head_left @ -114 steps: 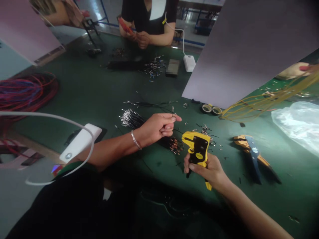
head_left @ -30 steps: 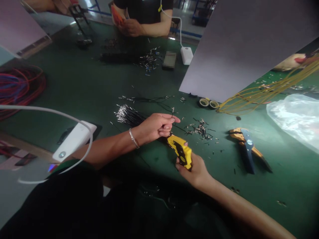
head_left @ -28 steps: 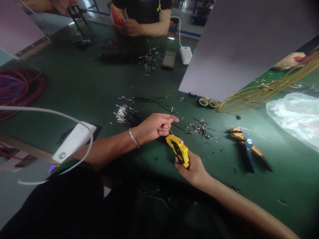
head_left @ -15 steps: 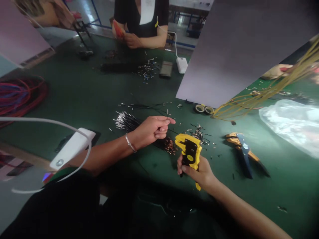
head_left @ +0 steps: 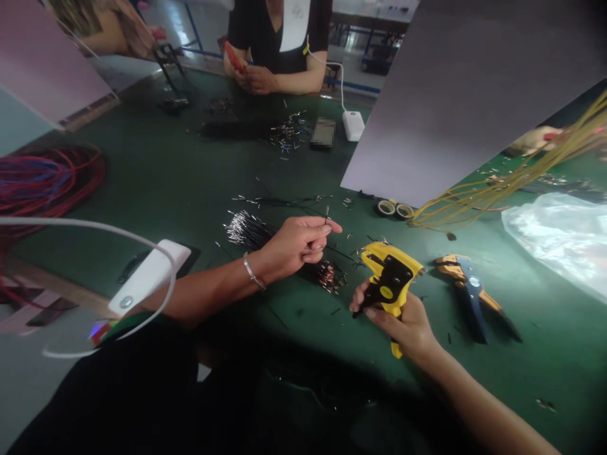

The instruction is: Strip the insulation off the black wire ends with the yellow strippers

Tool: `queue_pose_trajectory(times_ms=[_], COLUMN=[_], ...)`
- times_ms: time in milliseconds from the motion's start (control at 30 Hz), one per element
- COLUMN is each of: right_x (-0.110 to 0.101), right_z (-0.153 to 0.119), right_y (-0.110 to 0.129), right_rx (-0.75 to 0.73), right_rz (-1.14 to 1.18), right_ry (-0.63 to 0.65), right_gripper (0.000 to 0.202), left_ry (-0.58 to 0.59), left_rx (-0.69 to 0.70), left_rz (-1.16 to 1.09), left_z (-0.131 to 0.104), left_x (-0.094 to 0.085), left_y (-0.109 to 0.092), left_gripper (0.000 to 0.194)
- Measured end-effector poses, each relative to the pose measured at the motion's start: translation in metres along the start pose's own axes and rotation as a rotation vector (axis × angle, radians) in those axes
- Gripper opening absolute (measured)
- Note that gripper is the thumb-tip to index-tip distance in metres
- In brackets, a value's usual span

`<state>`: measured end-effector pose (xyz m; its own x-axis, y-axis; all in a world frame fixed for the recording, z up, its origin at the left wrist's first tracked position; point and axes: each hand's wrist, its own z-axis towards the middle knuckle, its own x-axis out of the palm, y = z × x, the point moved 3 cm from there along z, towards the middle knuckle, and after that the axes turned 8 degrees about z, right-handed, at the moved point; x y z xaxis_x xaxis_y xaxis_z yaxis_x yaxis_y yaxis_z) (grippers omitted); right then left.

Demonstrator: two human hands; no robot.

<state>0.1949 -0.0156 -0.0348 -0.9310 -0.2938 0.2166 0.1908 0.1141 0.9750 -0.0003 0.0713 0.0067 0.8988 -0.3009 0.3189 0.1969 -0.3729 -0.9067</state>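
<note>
Slim silver bracelet (head_left: 249, 270), dark clothing (head_left: 118, 392), green band (head_left: 135, 322) edging the left sleeve (head_left: 161, 347)

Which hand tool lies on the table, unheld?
The blue-orange tool; the right hand grips the yellow-black tool, the co-worker opposite a red tool.

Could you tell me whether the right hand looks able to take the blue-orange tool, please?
Probably not: the right hand is closed around the yellow tool, though the way to the blue-orange tool looks free.

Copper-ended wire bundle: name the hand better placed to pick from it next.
Probably the left hand: nearer the wire bundle, pinching a black wire. The right hand grips the yellow wire stripper.
</note>
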Motion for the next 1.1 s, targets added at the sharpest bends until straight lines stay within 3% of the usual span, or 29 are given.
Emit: queue_pose_trajectory(times_ms=[167,267,400,567,667,800,900,1100], right_x=[-0.007,-0.012,-0.018,-0.014,-0.009,-0.007,-0.012,-0.024], right_z=[0.003,0.005,0.009,0.013,0.015,0.018,0.019,0.021], right_y=[0.012,0.018,0.018,0.006,-0.003,-0.012,-0.016,-0.017], right_rx=[-0.083,-0.084,0.036,0.249,0.364,0.453,0.478,0.434], right_rz=[-0.183,-0.163,-0.031,0.13,0.221,0.265,0.325,0.377], right_ry=[-0.155,-0.207,-0.145,0.06,0.117,0.107,0.033,-0.068], right_gripper=[0.023,0.023,0.027,0.028,0.027,0.026,0.025,0.024], left_ry=[-0.008,0.012,-0.003,-0.023,-0.018,-0.039,-0.072,-0.007], left_rx=[0.04,0.027,-0.002,-0.064,-0.07,-0.086,-0.131,-0.245], left_rz=[0.043,0.049,0.035,-0.01,-0.013,0.023,0.109,0.451], left_z=[-0.002,0.0,0.005,0.01,0.014,0.019,0.024,0.027], left_x=[0.0,-0.001,-0.003,-0.007,-0.01,-0.014,-0.017,-0.016], left_y=[0.0,0.002,0.004,0.008,0.011,0.015,0.02,0.034], left_gripper=[0.013,0.012,0.012,0.014,0.014,0.015,0.015,0.014])
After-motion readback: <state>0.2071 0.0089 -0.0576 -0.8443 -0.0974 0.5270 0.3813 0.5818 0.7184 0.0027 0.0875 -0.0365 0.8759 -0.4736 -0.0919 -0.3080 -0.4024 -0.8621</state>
